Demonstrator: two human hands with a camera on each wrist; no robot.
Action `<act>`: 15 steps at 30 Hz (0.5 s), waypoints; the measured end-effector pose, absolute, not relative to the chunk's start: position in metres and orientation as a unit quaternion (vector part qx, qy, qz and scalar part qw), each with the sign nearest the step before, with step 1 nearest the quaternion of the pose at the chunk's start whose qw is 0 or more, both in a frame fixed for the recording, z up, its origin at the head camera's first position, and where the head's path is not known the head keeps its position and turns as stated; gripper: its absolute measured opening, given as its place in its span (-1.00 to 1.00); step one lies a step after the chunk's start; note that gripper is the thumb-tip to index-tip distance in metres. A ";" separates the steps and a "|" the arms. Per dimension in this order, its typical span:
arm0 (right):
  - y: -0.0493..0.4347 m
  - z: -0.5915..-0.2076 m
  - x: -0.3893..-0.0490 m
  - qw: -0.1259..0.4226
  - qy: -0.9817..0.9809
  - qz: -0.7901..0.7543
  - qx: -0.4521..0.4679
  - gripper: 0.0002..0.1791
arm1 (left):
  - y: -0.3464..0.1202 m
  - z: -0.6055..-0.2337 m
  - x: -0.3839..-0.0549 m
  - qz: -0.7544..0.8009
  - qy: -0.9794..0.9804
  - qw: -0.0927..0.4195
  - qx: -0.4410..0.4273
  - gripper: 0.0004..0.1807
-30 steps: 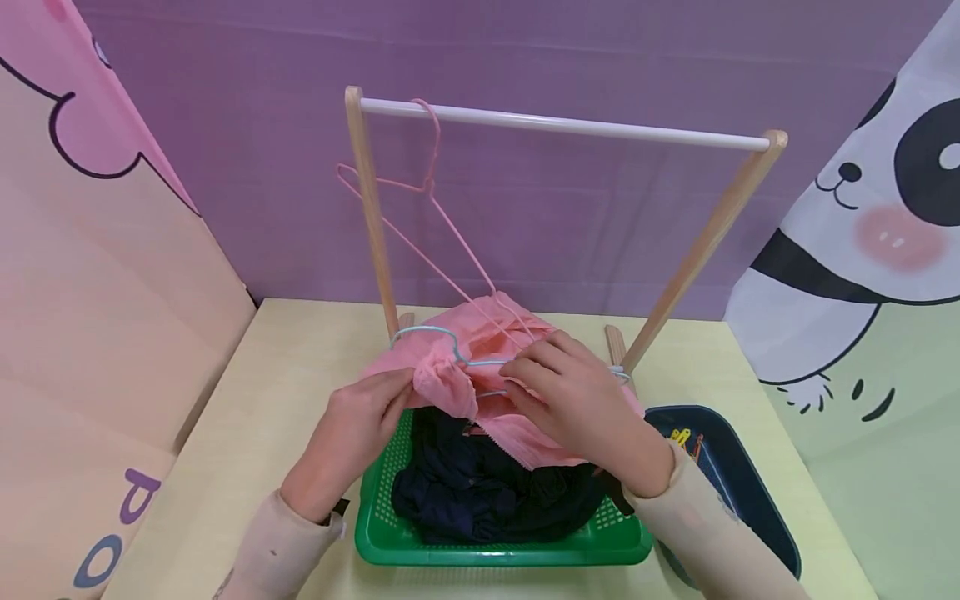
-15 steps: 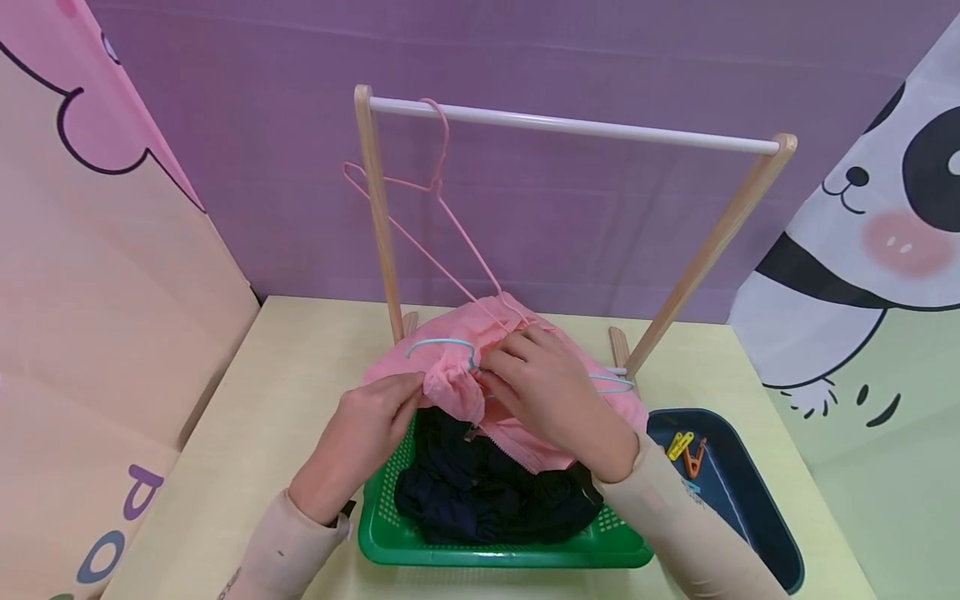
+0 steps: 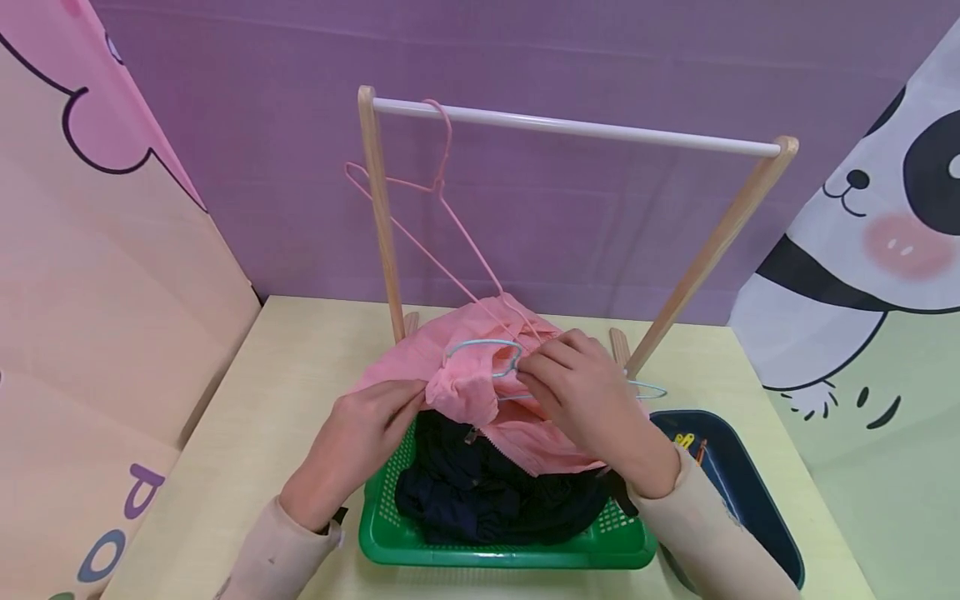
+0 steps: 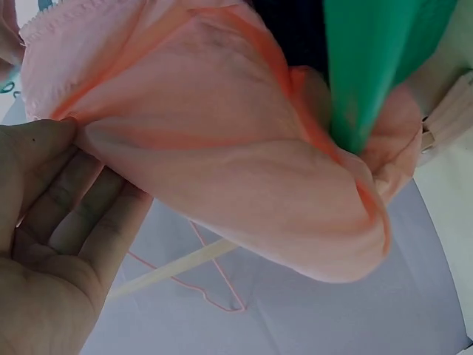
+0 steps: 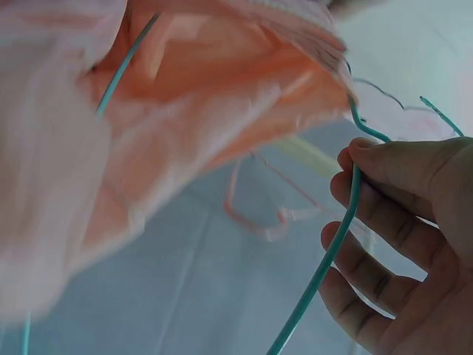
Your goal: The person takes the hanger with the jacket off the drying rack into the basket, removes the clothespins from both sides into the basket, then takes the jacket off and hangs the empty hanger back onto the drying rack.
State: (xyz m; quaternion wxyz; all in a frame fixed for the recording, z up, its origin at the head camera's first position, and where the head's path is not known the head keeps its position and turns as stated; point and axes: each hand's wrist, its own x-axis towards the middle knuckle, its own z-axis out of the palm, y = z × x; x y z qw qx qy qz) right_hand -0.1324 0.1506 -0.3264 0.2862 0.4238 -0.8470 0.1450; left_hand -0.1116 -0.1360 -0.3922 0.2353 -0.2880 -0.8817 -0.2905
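A pink zip jacket (image 3: pixel 420 350) lies bunched over the basket in the head view, its cloth filling much of both wrist views. My left hand (image 3: pixel 360 429) pinches the edge of its fabric between thumb and fingers. A light blue wire hanger (image 5: pixel 318 274) runs partly inside the garment; its hook shows above the pink cloth, and one end sticks out at the right. Close to the neck of that hanger, my right hand (image 3: pixel 592 404) pinches the wire between thumb and fingers. Part of the hanger is hidden by the jacket.
A wooden rack with a white bar (image 3: pixel 570 127) stands behind. A pink hanger (image 3: pixel 468 237) hangs from it, its lower end overlapping the jacket. Dark clothes (image 3: pixel 487 500) fill a green basket (image 3: pixel 510 557). A navy tray (image 3: pixel 757 492) with clothes pegs (image 3: pixel 683 440) sits at the right.
The blue hanger has shifted right, its end now farther out beyond the jacket. My right hand went left, then back right. My left hand keeps hold of the cloth.
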 end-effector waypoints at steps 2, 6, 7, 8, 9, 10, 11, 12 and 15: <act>0.164 -0.324 -0.127 0.291 -0.848 0.154 0.416 -0.85 | -0.137 -0.393 -0.111 -0.290 -0.882 0.235 -0.289 -0.77; 0.192 -0.318 -0.116 0.300 -0.853 0.168 0.393 -0.74 | -0.140 -0.396 -0.110 -0.288 -0.881 0.235 -0.294 -0.76; 0.199 -0.316 -0.113 0.303 -0.854 0.170 0.387 -0.64 | -0.141 -0.397 -0.110 -0.288 -0.881 0.234 -0.294 -0.76; 0.206 -0.315 -0.110 0.308 -0.855 0.173 0.380 -0.57 | -0.142 -0.398 -0.109 -0.288 -0.881 0.233 -0.294 -0.76; 0.212 -0.313 -0.108 0.311 -0.858 0.174 0.371 -0.51 | -0.143 -0.398 -0.109 -0.288 -0.882 0.230 -0.294 -0.76; 0.219 -0.311 -0.106 0.318 -0.858 0.172 0.364 -0.46 | -0.143 -0.399 -0.108 -0.287 -0.884 0.227 -0.292 -0.76; 0.225 -0.310 -0.104 0.326 -0.859 0.169 0.358 -0.43 | -0.144 -0.400 -0.108 -0.284 -0.887 0.223 -0.289 -0.77; 0.232 -0.307 -0.102 0.327 -0.862 0.167 0.350 -0.41 | -0.145 -0.400 -0.107 -0.282 -0.890 0.217 -0.286 -0.78; 0.251 -0.300 -0.099 0.342 -0.865 0.162 0.329 -0.39 | -0.146 -0.403 -0.105 -0.274 -0.901 0.192 -0.276 -0.83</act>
